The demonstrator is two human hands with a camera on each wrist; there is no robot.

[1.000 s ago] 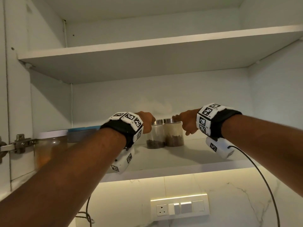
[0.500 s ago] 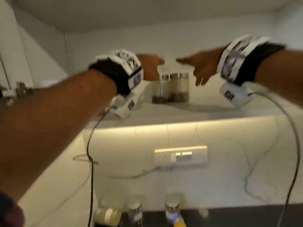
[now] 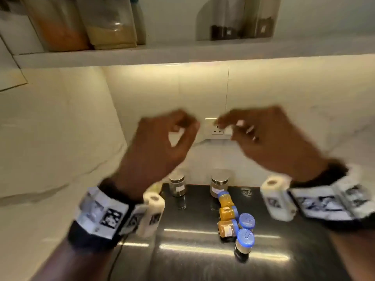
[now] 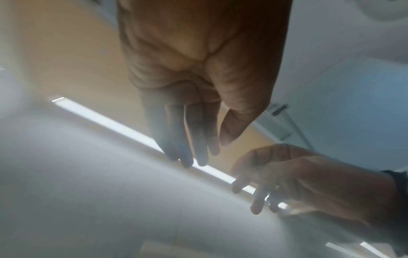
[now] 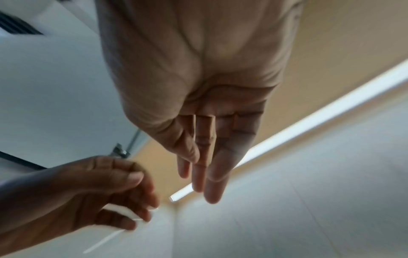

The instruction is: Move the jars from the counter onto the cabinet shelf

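Both hands hover empty in front of the backsplash, between shelf and counter. My left hand [image 3: 182, 129] has loosely bent fingers; in the left wrist view its fingers [image 4: 194, 148] hang straight with nothing in them. My right hand [image 3: 241, 128] is spread and relaxed, its fingers [image 5: 205, 165] straight. Below, on the dark counter [image 3: 192, 254], stand two steel-lidded glass jars [image 3: 177, 185] [image 3: 219, 186] and several blue-lidded jars [image 3: 228, 212], some lying down. Two jars with dark contents [image 3: 223, 27] [image 3: 261, 23] sit on the cabinet shelf [image 3: 182, 52].
Large jars of orange and tan powder [image 3: 58, 27] [image 3: 113, 27] fill the shelf's left part. A socket panel [image 3: 218, 130] is on the wall behind the hands. A lit strip runs under the shelf. Wrist cables trail from both arms.
Both hands let go of the two jars on the shelf and came down and back. My view swung from the shelf down to the counter.
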